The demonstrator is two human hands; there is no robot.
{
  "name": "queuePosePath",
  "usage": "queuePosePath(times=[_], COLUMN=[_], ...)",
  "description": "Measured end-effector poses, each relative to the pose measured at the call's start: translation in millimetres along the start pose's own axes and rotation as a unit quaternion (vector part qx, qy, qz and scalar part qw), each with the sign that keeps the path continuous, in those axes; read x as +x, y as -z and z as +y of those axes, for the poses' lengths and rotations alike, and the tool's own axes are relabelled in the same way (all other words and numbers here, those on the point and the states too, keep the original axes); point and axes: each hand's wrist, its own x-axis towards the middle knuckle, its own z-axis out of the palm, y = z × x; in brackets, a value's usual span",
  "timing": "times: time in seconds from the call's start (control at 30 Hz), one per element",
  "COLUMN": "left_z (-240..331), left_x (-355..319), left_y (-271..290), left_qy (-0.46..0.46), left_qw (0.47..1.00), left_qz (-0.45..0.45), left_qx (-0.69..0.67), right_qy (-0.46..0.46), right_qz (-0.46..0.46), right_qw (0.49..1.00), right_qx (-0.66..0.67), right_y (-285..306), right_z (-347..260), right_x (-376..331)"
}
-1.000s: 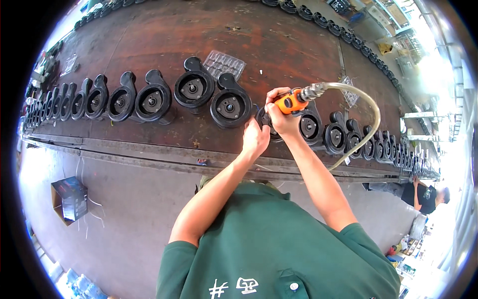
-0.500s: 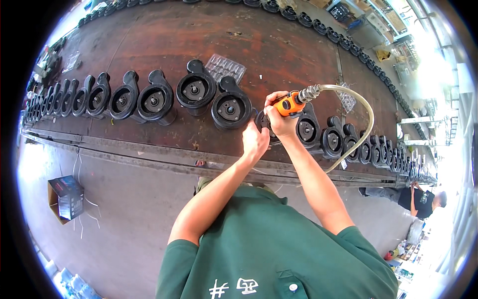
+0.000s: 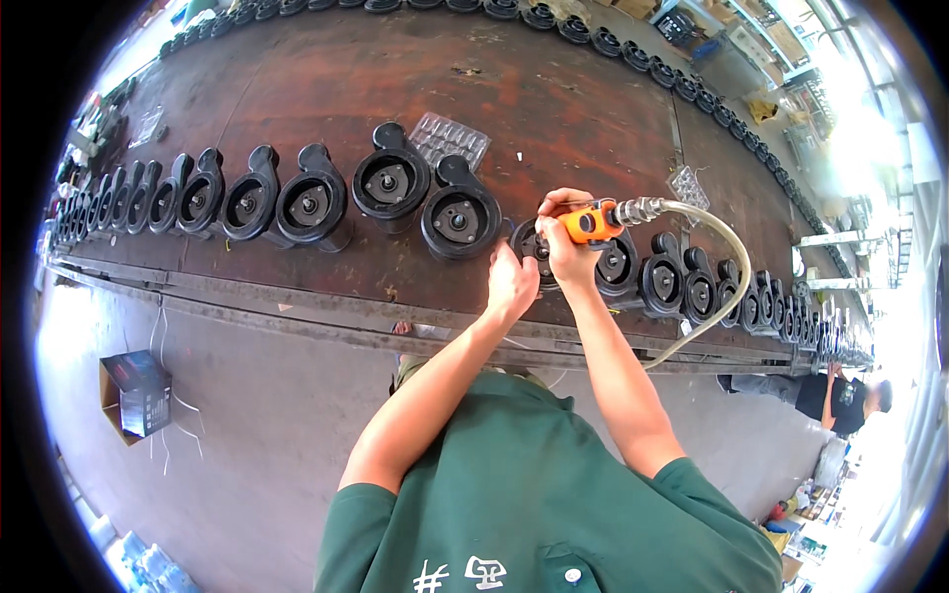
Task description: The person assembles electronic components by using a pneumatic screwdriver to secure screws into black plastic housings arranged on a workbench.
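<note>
My right hand is closed round an orange air tool with a metal coupling and a clear hose. The tool is over the right side of a round black blower housing at the table's near edge. My hands partly cover that housing, and the tool's tip cannot be made out. Against the housing's left front rim, my left hand has its fingers curled round the side. Just left of it stands another black housing, its round opening facing up. A further housing is right beside the tool.
Rows of similar housings run along the near edge both ways, and more line the far edge. Clear plastic trays lie on the brown table. A box sits on the floor. Another person works far right.
My right hand and the orange tool have shifted slightly right, showing more of the housing's inside. My left hand stays at its rim. The whole view has moved a little.
</note>
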Motion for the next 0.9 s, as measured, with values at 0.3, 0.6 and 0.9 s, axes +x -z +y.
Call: queuePosePath(times=[0.3, 0.6, 0.9], left_z=[-10.8, -9.9, -48.3], left_x=[0.3, 3.3, 25.9], left_y=[-2.7, -5.6, -9.8], left_qy=[-0.058, -0.078, -0.099], left_qw=[0.998, 0.995, 0.995], left_qz=[0.014, 0.003, 0.003], left_qx=[-0.038, -0.064, -0.001], right_qy=[-0.018, -0.015, -0.018], right_qz=[0.033, 0.134, 0.151], right_qw=[0.996, 0.988, 0.984], right_qx=[0.083, 0.081, 0.091], right_y=[-3.2, 48.5, 49.6], right_z=[-17.3, -8.4, -4.9], right_x=[13.0, 28.5, 25.9])
